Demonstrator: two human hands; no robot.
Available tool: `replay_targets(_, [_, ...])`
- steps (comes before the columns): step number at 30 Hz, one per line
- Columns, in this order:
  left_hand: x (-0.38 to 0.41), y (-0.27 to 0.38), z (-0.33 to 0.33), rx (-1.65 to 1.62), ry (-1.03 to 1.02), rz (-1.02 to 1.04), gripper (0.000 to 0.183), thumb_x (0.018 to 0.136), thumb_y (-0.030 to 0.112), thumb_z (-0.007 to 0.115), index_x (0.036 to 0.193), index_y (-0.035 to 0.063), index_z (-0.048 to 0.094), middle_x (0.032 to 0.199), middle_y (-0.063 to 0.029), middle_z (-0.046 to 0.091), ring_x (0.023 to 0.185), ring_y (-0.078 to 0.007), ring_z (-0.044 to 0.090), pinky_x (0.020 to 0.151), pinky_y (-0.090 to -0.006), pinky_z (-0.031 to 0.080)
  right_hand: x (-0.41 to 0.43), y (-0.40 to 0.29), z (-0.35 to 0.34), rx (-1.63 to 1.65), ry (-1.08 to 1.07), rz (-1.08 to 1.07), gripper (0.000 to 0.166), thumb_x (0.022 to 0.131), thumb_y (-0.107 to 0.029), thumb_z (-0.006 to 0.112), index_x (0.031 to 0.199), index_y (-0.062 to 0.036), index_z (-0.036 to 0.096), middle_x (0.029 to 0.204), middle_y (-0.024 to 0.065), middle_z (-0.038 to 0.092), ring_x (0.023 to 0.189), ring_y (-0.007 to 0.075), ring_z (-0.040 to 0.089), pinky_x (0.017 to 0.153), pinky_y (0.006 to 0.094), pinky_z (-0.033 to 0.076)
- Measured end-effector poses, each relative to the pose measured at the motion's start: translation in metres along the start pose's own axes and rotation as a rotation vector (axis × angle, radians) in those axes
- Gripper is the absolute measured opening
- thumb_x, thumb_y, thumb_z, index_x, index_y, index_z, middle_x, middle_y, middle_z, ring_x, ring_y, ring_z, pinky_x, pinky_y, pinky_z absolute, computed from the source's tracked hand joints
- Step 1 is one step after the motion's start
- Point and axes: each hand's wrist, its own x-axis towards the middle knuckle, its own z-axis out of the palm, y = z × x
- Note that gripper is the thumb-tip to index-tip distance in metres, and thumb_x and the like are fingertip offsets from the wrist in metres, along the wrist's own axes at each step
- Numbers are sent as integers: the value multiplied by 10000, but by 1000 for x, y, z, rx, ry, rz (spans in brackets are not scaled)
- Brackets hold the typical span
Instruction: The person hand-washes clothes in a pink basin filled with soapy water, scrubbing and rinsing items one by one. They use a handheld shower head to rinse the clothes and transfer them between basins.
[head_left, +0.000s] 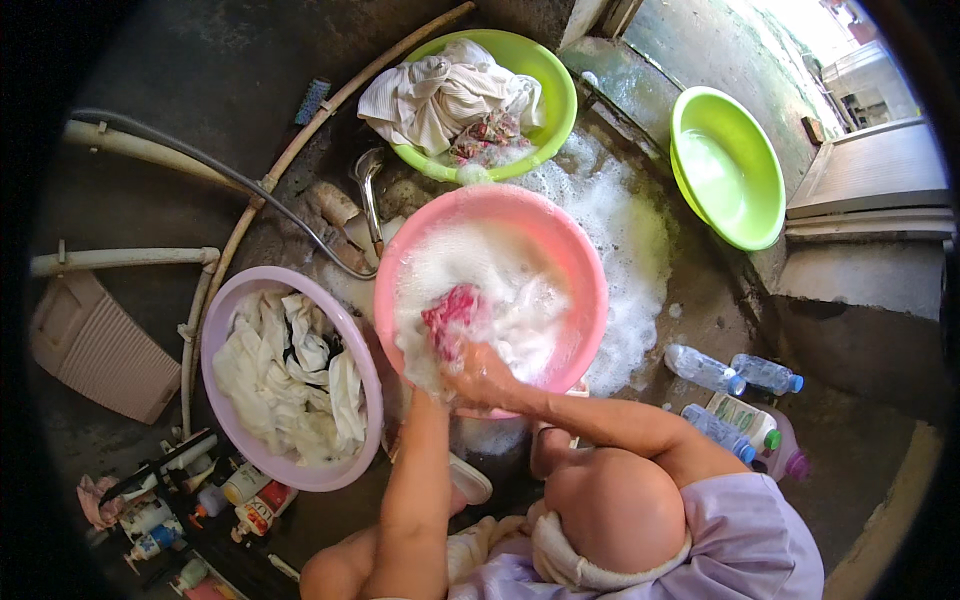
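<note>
A pink plastic basin (592, 322) full of white suds stands before me. Over its near left part my right hand (480, 375) is closed on a wet red-and-white cloth (452, 311). Close against it, my left hand (431, 379) is mostly hidden by foam and the right hand, so its grip does not show. Pale fabric (536, 319) lies in the suds farther right. Left of the pink basin, a lilac basin (212, 360) holds off-white clothes (262, 382). Beyond it, a green basin (559, 97) holds a striped pale garment (435, 94) and a patterned cloth (491, 139).
A second green basin (727, 169) stands at the upper right. Foam (630, 262) covers the wet floor. Plastic bottles (705, 367) lie at the right. A shower head (367, 169) with a hose, pipes (300, 135), a washboard (112, 345) and toiletry bottles (262, 510) are at the left.
</note>
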Motion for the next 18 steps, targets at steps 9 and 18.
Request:
replay_targets(9, [-11, -18, 38, 97, 84, -3, 291, 796, 147, 553, 1071, 58, 523, 1025, -85, 570, 951, -231, 550, 846, -359, 448, 86, 76, -86, -461, 387, 141, 434, 729, -329, 559, 1040, -28, 529, 900, 244, 587, 832, 384, 567, 779, 455, 428])
replay_targets(18, [-3, -4, 9, 175, 208, 129, 435, 838, 369, 480, 1146, 62, 468, 1090, -91, 514, 979, -223, 505, 805, -323, 448, 30, 27, -11, -108, -352, 31, 528, 662, -294, 605, 1073, 23, 504, 778, 234, 603, 715, 343, 610, 660, 431, 479])
